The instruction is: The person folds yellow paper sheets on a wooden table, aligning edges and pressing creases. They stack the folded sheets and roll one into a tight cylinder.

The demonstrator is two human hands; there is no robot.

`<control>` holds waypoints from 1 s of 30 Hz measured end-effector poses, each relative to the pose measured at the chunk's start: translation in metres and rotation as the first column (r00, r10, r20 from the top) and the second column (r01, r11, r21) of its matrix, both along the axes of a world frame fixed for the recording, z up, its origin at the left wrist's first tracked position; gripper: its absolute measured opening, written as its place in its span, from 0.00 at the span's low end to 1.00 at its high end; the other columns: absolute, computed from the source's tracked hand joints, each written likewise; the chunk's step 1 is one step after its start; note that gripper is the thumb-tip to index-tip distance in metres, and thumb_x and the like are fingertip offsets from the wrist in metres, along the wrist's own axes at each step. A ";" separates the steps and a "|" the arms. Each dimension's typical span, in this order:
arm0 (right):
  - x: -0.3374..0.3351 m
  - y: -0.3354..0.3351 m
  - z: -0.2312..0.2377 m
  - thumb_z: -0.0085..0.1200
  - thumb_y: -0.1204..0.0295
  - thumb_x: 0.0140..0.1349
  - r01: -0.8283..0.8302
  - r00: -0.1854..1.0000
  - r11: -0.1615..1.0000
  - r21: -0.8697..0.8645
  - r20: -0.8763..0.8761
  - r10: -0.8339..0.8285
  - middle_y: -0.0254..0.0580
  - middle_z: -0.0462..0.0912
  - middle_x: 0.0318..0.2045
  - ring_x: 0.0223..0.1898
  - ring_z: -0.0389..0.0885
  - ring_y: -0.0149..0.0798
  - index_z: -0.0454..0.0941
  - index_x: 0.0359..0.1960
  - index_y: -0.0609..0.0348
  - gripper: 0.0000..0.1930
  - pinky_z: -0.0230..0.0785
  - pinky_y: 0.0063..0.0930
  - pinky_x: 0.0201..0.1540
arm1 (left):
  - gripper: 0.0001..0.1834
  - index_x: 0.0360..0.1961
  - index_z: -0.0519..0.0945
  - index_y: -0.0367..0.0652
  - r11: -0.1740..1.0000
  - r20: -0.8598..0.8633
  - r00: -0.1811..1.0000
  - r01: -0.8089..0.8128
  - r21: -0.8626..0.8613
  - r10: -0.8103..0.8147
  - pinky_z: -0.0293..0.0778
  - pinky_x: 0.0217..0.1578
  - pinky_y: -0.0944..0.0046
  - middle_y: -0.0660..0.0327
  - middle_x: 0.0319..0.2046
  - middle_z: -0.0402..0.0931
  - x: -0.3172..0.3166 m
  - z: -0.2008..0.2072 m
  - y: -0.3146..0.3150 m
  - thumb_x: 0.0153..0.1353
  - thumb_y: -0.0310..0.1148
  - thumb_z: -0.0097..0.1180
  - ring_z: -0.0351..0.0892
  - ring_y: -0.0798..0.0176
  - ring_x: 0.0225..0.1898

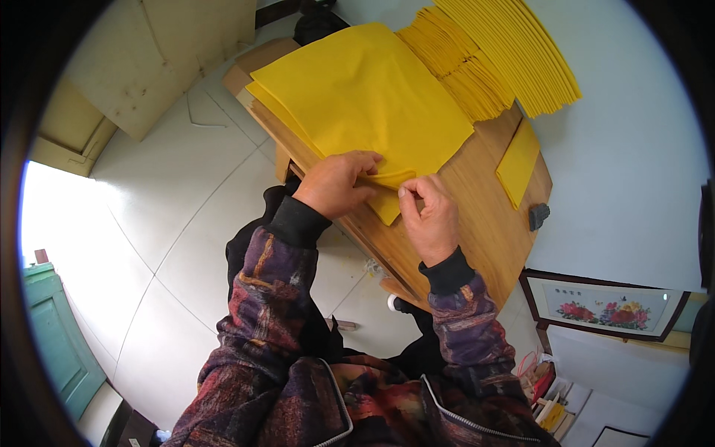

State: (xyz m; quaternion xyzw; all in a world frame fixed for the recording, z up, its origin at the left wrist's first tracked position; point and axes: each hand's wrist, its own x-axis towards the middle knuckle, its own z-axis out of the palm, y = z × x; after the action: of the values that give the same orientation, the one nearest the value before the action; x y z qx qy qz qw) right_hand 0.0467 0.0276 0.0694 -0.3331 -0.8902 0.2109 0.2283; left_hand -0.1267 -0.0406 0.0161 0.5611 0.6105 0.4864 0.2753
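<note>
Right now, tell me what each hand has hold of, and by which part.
Both hands work the top yellow paper sheet at its near corner: the left hand presses the folded edge, and the right hand pinches the folded tip.
</note>
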 end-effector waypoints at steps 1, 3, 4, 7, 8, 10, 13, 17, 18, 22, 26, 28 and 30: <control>0.001 -0.001 0.000 0.58 0.75 0.55 -0.026 1.000 0.996 0.083 0.002 0.026 0.45 0.74 0.29 0.34 0.75 0.49 0.74 0.29 0.60 0.05 0.69 0.39 0.35 | 0.11 0.39 0.78 0.32 1.000 0.000 1.000 -0.010 -0.008 0.010 0.75 0.42 0.63 0.53 0.45 0.81 0.001 -0.001 0.001 0.53 0.23 0.58 0.81 0.52 0.40; 0.005 -0.007 -0.001 0.59 0.75 0.53 0.003 0.998 0.985 0.171 -0.064 0.008 0.44 0.75 0.31 0.35 0.74 0.49 0.74 0.31 0.59 0.06 0.68 0.39 0.37 | 0.10 0.37 0.78 0.32 0.999 -0.005 1.000 -0.023 -0.041 0.023 0.75 0.41 0.63 0.53 0.45 0.81 0.002 -0.002 0.003 0.52 0.22 0.57 0.81 0.51 0.40; 0.008 -0.010 -0.002 0.60 0.74 0.53 0.016 0.995 0.977 0.214 -0.100 0.006 0.43 0.75 0.32 0.36 0.74 0.49 0.75 0.32 0.59 0.08 0.68 0.40 0.38 | 0.10 0.37 0.78 0.32 0.998 0.018 0.999 -0.030 -0.053 0.031 0.75 0.41 0.63 0.53 0.45 0.81 0.002 -0.003 0.004 0.52 0.22 0.57 0.81 0.52 0.39; 0.015 -0.026 -0.011 0.62 0.74 0.51 -0.056 0.998 0.980 0.190 0.050 0.047 0.43 0.75 0.35 0.37 0.73 0.49 0.75 0.34 0.59 0.11 0.68 0.39 0.39 | 0.09 0.37 0.78 0.32 0.996 0.092 0.995 -0.037 -0.081 0.044 0.75 0.40 0.64 0.52 0.45 0.80 0.003 -0.006 0.005 0.53 0.22 0.57 0.81 0.54 0.38; 0.016 -0.030 -0.014 0.63 0.74 0.51 -0.056 0.993 0.977 0.206 0.112 0.033 0.43 0.75 0.35 0.38 0.73 0.48 0.75 0.35 0.59 0.11 0.68 0.39 0.40 | 0.09 0.37 0.78 0.32 0.995 0.122 0.992 -0.026 -0.098 0.038 0.75 0.39 0.64 0.52 0.46 0.80 0.003 -0.006 0.005 0.53 0.22 0.57 0.81 0.55 0.37; 0.015 -0.030 -0.020 0.63 0.73 0.50 -0.101 0.981 0.957 0.274 0.189 0.049 0.42 0.75 0.36 0.39 0.73 0.48 0.75 0.35 0.59 0.12 0.68 0.39 0.40 | 0.09 0.38 0.78 0.32 0.995 0.140 0.990 -0.016 -0.102 0.030 0.75 0.39 0.64 0.52 0.46 0.80 0.003 -0.006 0.006 0.54 0.22 0.57 0.81 0.57 0.37; 0.015 -0.027 -0.023 0.60 0.74 0.52 -0.117 0.979 0.953 0.279 0.196 0.063 0.41 0.75 0.36 0.39 0.73 0.47 0.76 0.33 0.58 0.08 0.68 0.40 0.39 | 0.10 0.39 0.78 0.32 0.996 0.118 0.992 -0.024 -0.085 0.034 0.75 0.40 0.65 0.53 0.46 0.80 0.002 -0.006 0.005 0.55 0.22 0.56 0.81 0.59 0.36; 0.014 -0.020 -0.019 0.58 0.77 0.53 -0.067 0.994 0.993 0.093 0.094 0.058 0.42 0.76 0.32 0.36 0.74 0.48 0.75 0.30 0.59 0.04 0.68 0.40 0.38 | 0.10 0.40 0.78 0.32 0.995 0.117 0.993 -0.017 -0.095 0.028 0.75 0.40 0.65 0.53 0.47 0.80 0.002 -0.004 0.005 0.55 0.22 0.56 0.81 0.58 0.37; 0.013 -0.019 -0.018 0.57 0.77 0.54 -0.051 0.995 0.998 0.043 0.086 0.047 0.43 0.76 0.31 0.35 0.75 0.49 0.75 0.29 0.60 0.04 0.68 0.40 0.37 | 0.10 0.40 0.78 0.32 0.996 0.119 0.993 -0.014 -0.084 0.024 0.75 0.40 0.65 0.53 0.47 0.80 0.002 -0.004 0.004 0.55 0.22 0.56 0.81 0.58 0.37; 0.010 -0.014 -0.016 0.55 0.78 0.54 -0.003 0.999 0.981 -0.196 0.034 0.010 0.45 0.76 0.27 0.31 0.76 0.46 0.74 0.28 0.61 0.03 0.69 0.37 0.33 | 0.11 0.40 0.78 0.32 0.996 0.114 0.993 -0.012 -0.086 0.022 0.75 0.41 0.64 0.53 0.47 0.80 0.001 -0.002 0.004 0.55 0.23 0.56 0.81 0.58 0.38; 0.009 -0.009 -0.015 0.55 0.78 0.55 0.058 0.998 0.900 -0.432 0.010 -0.060 0.44 0.75 0.25 0.25 0.76 0.38 0.73 0.26 0.63 0.03 0.68 0.29 0.29 | 0.11 0.40 0.79 0.31 0.995 0.105 0.994 -0.007 -0.096 0.017 0.75 0.42 0.64 0.53 0.47 0.80 0.001 0.000 0.003 0.55 0.23 0.57 0.81 0.56 0.39; 0.009 -0.007 -0.014 0.54 0.78 0.55 0.044 0.999 0.895 -0.444 0.003 -0.048 0.42 0.75 0.25 0.24 0.75 0.36 0.73 0.26 0.63 0.03 0.68 0.28 0.28 | 0.10 0.39 0.79 0.31 0.996 0.100 0.995 -0.004 -0.088 0.013 0.75 0.42 0.63 0.53 0.48 0.80 0.000 0.000 0.003 0.55 0.23 0.57 0.81 0.55 0.40; 0.009 -0.005 -0.012 0.54 0.78 0.56 0.041 0.999 0.888 -0.458 0.010 -0.042 0.42 0.74 0.25 0.23 0.75 0.34 0.73 0.26 0.63 0.04 0.67 0.27 0.28 | 0.10 0.39 0.79 0.31 0.997 0.103 0.995 -0.001 -0.080 0.009 0.75 0.42 0.63 0.53 0.48 0.80 0.000 -0.001 0.003 0.55 0.23 0.57 0.81 0.54 0.40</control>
State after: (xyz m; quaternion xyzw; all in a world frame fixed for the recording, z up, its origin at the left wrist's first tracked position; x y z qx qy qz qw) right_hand 0.0559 0.0222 0.0576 -0.3964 -0.8080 0.4100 0.1480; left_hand -0.1264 -0.0379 0.0155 0.5222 0.6158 0.4908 0.3275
